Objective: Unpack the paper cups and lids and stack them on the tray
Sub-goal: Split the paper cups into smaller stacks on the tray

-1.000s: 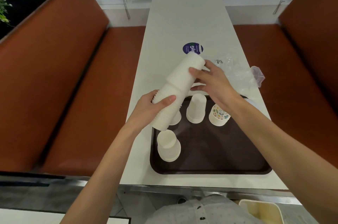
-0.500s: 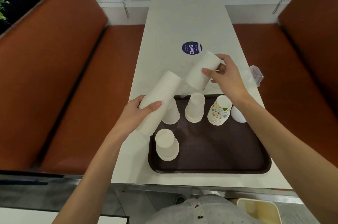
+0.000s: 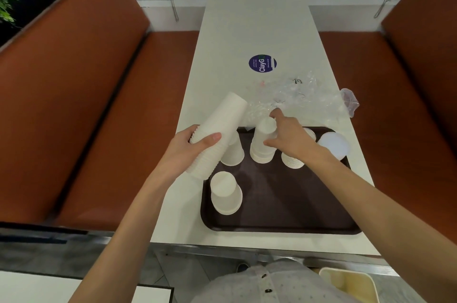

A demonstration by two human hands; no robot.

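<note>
A person's two bare arms reach over a white table (image 3: 247, 30) set between two orange-brown benches (image 3: 74, 104). A dark brown tray (image 3: 284, 216) sits on the near part of the table.

The left hand (image 3: 195, 151) is wrapped around the rim end of a long stack of cups (image 3: 220, 127), with the thumb lying across the top. This stack is held in the air over the tray's far left corner. It is tilted, with its long axis running from the rims at the near left to the closed end at the far right.

The right hand (image 3: 291, 137) is over the far middle of the tray. Its fingers and thumb are curled around the top of the middle stack (image 3: 262, 151), which stands upside down on the tray.

Three more stacks stand upside down on the tray. One is behind the long stack (image 3: 232, 156), one is at the near left (image 3: 226, 194), and one is under the right wrist (image 3: 293, 163). A white lid (image 3: 333, 145) lies at the tray's far right corner. Crumpled plastic wrapping (image 3: 296, 97) lies on the table beyond the tray, near a round blue sticker (image 3: 262, 63).

The closed end of the long stack points toward the right hand and sits just to its left. That makes the right hand the nearer one to pull off the next cups.
</note>
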